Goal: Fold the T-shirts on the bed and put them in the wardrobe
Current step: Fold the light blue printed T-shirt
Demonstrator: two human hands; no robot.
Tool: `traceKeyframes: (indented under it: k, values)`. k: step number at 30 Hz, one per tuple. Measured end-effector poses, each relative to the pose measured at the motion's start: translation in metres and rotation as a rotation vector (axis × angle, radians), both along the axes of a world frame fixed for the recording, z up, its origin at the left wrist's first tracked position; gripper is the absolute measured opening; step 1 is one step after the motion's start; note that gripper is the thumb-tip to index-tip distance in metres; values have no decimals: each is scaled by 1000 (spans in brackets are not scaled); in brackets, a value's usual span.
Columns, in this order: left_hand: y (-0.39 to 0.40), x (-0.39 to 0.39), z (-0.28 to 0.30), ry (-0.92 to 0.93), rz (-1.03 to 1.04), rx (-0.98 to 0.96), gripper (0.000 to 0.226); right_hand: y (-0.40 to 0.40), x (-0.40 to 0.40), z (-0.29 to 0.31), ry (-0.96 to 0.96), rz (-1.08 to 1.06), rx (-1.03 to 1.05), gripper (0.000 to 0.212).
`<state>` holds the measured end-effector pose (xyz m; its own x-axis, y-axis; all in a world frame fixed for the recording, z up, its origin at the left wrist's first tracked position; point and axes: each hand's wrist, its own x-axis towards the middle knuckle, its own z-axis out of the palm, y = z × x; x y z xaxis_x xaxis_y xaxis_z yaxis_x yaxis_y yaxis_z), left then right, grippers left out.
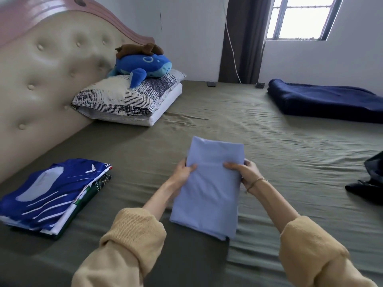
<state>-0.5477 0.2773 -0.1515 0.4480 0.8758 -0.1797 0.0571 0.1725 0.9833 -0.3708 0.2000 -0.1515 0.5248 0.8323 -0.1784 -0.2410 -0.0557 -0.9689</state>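
1. Hands first: my left hand (183, 172) and my right hand (245, 172) each pinch a side edge of a pale blue, long-folded cotton T-shirt (209, 189), thumbs on top, fingers tucked beneath.
2. Both arms reach forward in mustard-yellow knit sleeves, pushed up past the wrists, forearms angled inward.
3. The shirt lies lengthwise on the olive-green bed sheet (290, 154), its near end flat, its far half lifted slightly.
4. Risk, as I judge it: the grip sits at mid-length, so the loose layers could slide apart and the fold come out crooked if one hand leads.
5. A stack of folded T-shirts, a blue-and-white patterned one on top (47, 193), waits well apart to my left.
6. Dark unfolded clothing (371, 183) lies at the right edge, probably still to be done.
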Motion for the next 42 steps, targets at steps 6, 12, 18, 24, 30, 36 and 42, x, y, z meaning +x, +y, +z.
traceKeyframes:
  k: [6,12,18,24,30,36,42]
  values:
    - [4,13,45,-108,22,292,37,-7,10,55,-310,-7,351,33]
    - [-30,-8,-6,40,53,397,26,-63,5,15,-791,157,316,14]
    - [-78,-55,-77,284,-78,325,28,-129,-10,-50,-938,494,-68,17]
    - [-99,-68,-80,291,-133,218,33,-157,-17,-55,-807,418,-143,41]
    - [-121,-53,-74,422,98,213,27,-156,-37,-62,-943,199,-203,6]
    - [-117,-30,-68,589,17,244,61,-143,-40,-68,-716,39,-520,68]
    - [-113,-26,-77,659,-9,346,46,-141,-34,-71,-713,206,-613,80]
